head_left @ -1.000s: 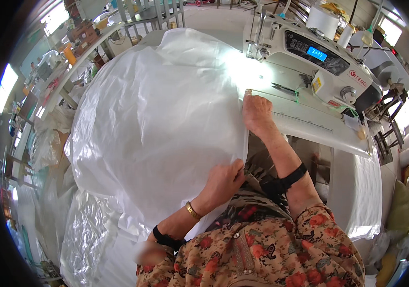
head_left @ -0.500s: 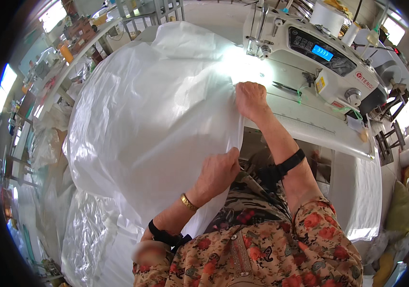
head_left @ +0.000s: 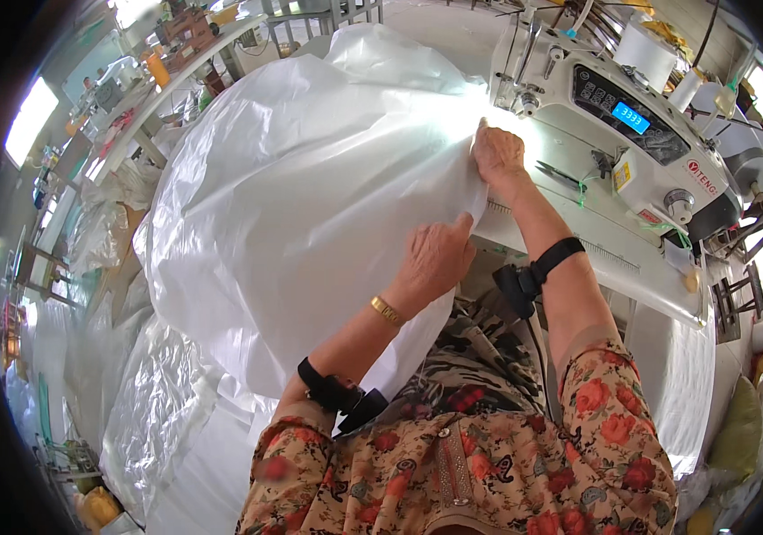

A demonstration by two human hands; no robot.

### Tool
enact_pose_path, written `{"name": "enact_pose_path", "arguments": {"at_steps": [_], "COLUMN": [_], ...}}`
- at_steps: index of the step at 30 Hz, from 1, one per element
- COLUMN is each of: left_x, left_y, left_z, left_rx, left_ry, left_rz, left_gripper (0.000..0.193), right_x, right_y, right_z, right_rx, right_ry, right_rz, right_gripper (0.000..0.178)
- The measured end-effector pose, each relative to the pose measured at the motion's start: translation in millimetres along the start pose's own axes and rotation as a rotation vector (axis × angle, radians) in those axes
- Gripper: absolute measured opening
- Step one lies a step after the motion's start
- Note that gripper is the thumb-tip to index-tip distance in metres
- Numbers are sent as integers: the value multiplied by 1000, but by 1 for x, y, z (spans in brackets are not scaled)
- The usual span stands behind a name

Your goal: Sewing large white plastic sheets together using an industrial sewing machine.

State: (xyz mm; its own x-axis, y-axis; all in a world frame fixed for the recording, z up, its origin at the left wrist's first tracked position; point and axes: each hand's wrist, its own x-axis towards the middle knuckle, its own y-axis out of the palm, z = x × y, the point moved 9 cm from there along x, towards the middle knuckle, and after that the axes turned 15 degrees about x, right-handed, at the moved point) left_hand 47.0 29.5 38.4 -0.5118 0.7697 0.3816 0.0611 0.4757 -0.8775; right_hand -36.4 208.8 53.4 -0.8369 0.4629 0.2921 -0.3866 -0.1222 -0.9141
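Note:
A large white sheet [head_left: 310, 205], thin and glossy like plastic film, spreads in soft folds over the machine table's left side. Its right edge runs past both my hands. My left hand [head_left: 435, 259] pinches that edge nearer my body, fingers curled. Farther along, my right hand [head_left: 499, 159] is closed on the edge, its index finger stretched toward the needle area. A white sewing machine [head_left: 595, 125] stands just beyond it at the right. Its bright lamp washes out the needle and presser foot, so I cannot see whether the sheet lies under them.
Small thread snips [head_left: 561, 175] lie on the machine bed by a green thread. A white thread cone [head_left: 645, 55] stands behind the machine. Crumpled clear plastic [head_left: 154, 415] hangs at the lower left. A cluttered bench [head_left: 145, 116] runs along the left, and a grey chair [head_left: 319, 13] stands at the back.
Both my hands have moved forward along the machine bed, taking the sheet's edge toward the needle area. My right index finger now reaches out. The whole view has shifted slightly.

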Motion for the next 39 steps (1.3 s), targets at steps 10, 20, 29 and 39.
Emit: {"name": "enact_pose_path", "arguments": {"at_steps": [10, 20, 29, 39], "left_x": [-111, -196, -189, -163], "left_y": [15, 25, -15, -56], "left_z": [11, 32, 64, 73], "left_rx": [-255, -856, -412, -208], "left_ry": [-66, -436, -359, -242], "left_rz": [120, 222, 126, 148], "left_gripper": [28, 16, 7, 9], "right_x": [-153, -300, -322, -313], "right_y": [-43, 68, 100, 78], "right_z": [-12, 77, 106, 123], "right_rx": [807, 1624, 1437, 1032], "right_ry": [-67, 260, 232, -47], "right_rz": [-339, 701, 957, 895], "right_gripper": [15, 34, 49, 31]}}
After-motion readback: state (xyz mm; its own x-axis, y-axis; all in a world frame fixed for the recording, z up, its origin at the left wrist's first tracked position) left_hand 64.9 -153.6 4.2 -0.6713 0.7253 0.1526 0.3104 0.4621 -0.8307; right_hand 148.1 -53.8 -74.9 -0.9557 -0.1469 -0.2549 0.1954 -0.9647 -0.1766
